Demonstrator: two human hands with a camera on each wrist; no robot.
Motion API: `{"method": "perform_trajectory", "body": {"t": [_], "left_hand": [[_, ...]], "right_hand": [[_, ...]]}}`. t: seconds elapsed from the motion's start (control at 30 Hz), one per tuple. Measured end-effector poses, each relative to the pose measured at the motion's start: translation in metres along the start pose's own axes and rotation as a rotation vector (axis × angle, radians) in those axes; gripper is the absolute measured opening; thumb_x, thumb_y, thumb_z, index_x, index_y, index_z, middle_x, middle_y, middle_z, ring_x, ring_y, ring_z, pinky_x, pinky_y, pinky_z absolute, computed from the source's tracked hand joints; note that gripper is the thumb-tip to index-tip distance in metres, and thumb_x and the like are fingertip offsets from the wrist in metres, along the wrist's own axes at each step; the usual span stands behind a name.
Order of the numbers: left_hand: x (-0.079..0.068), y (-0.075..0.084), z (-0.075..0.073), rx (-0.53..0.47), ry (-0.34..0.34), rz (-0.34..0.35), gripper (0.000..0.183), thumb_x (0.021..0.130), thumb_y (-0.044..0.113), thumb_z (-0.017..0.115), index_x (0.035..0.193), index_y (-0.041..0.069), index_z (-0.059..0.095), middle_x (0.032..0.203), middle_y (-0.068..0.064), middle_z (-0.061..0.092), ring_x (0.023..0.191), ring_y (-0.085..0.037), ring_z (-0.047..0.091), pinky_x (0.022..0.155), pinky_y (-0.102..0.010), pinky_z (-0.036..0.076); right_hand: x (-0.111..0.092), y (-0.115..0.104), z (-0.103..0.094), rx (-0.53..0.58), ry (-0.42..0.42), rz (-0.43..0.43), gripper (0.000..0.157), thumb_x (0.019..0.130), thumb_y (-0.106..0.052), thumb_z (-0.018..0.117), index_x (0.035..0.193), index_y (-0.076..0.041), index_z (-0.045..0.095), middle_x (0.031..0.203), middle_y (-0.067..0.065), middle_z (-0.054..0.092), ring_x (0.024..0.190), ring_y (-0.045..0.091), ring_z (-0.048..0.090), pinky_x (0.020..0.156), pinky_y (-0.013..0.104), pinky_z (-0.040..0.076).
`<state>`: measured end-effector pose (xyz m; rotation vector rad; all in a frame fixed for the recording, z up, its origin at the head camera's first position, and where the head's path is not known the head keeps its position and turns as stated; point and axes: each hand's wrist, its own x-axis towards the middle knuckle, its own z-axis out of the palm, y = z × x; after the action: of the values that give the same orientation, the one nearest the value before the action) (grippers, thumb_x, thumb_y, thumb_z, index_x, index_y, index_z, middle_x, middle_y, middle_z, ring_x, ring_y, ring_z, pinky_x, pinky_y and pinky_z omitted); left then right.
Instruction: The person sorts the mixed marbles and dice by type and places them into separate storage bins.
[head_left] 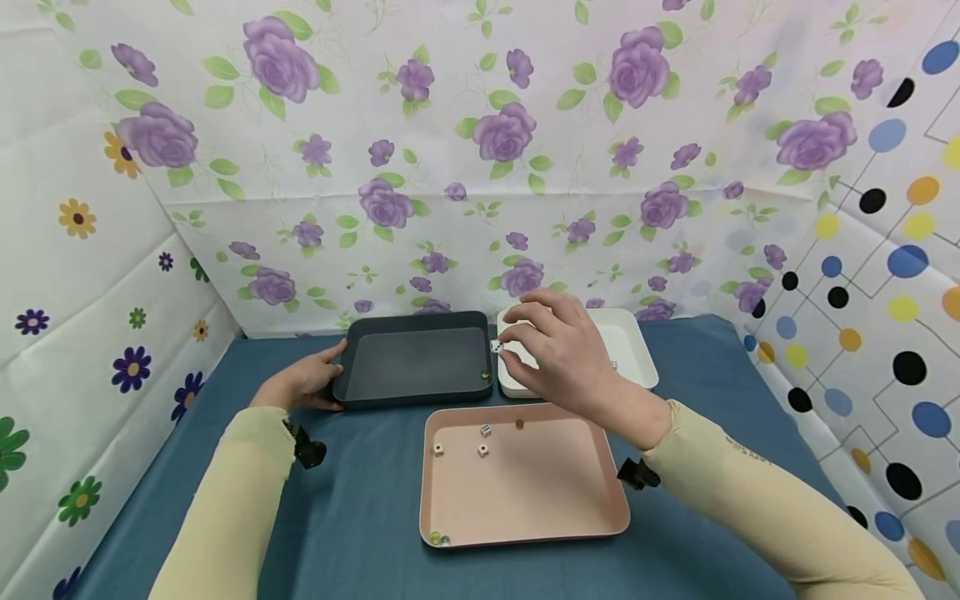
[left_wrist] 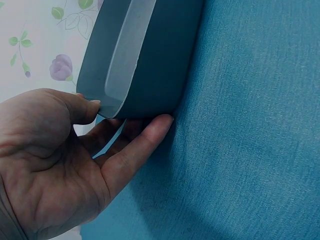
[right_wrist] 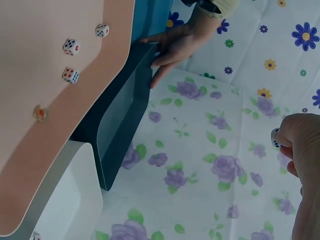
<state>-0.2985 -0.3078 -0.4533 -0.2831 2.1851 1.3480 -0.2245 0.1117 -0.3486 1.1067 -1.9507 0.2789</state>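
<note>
My right hand (head_left: 558, 350) pinches a white die (head_left: 497, 346) between thumb and fingertips, raised over the left side of the white tray (head_left: 637, 346). In the right wrist view the same die (right_wrist: 275, 137) shows dark dots. My left hand (head_left: 303, 377) grips the left end of the dark tray (head_left: 412, 402). Seen from the left wrist, the thumb lies at the rim of that tray (left_wrist: 160, 65) and the fingers are against its outer wall. A small marble (head_left: 485, 375) lies in the dark tray's near right corner. Part of the white tray is hidden behind my right hand.
A pink tray (head_left: 532, 500) stands in front, holding several dice, one of them a die (head_left: 438, 450) at its left. A brownish marble (head_left: 519, 424) lies near its far edge, a yellow-green marble (head_left: 435, 538) in its near left corner. Another die (head_left: 614, 365) sits in the white tray.
</note>
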Motion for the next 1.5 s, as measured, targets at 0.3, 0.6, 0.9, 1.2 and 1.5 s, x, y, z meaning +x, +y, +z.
{"method": "perform_trajectory", "body": {"t": [0.3,0.6,0.9,1.2,1.5], "left_hand": [[-0.001,0.0,0.0,0.007,-0.004,0.002,0.065,0.115,0.015,0.029,0.163,0.036,-0.009,0.166,-0.024,-0.021,0.142,-0.051,0.031,0.081,-0.048,0.06],[-0.001,0.0,-0.001,0.016,-0.008,0.004,0.065,0.115,0.015,0.029,0.163,0.036,-0.01,0.165,-0.026,-0.02,0.136,-0.051,0.038,0.08,-0.049,0.06],[-0.001,0.0,-0.002,0.017,-0.01,0.006,0.065,0.115,0.016,0.029,0.163,0.036,-0.01,0.165,-0.026,-0.019,0.137,-0.05,0.038,0.08,-0.049,0.06],[0.0,0.0,-0.001,0.018,-0.009,0.005,0.065,0.115,0.015,0.03,0.163,0.036,-0.01,0.166,-0.027,-0.018,0.134,-0.049,0.042,0.08,-0.049,0.06],[-0.001,0.0,-0.001,0.014,-0.01,0.008,0.065,0.115,0.015,0.029,0.162,0.036,-0.01,0.165,-0.028,-0.017,0.137,-0.05,0.038,0.079,-0.048,0.06]], "right_hand": [[-0.011,0.017,0.003,-0.001,-0.018,0.05,0.011,0.086,-0.017,0.081,0.093,-0.011,0.076,0.11,0.009,0.068,0.118,0.034,0.057,0.102,0.05,0.047],[-0.022,0.037,0.007,-0.015,-0.03,0.095,0.011,0.083,-0.014,0.083,0.091,-0.01,0.076,0.107,0.011,0.068,0.117,0.036,0.056,0.095,0.053,0.048],[-0.029,0.056,0.011,-0.025,-0.064,0.137,0.009,0.086,-0.015,0.081,0.091,-0.009,0.077,0.108,0.012,0.069,0.115,0.036,0.056,0.098,0.054,0.047],[-0.039,0.072,0.017,-0.034,-0.107,0.192,0.008,0.085,-0.014,0.082,0.091,-0.01,0.077,0.108,0.011,0.07,0.115,0.035,0.055,0.095,0.055,0.048],[-0.05,0.084,0.028,-0.052,-0.167,0.264,0.006,0.087,-0.014,0.081,0.09,-0.01,0.078,0.106,0.009,0.068,0.113,0.034,0.054,0.096,0.053,0.047]]}}
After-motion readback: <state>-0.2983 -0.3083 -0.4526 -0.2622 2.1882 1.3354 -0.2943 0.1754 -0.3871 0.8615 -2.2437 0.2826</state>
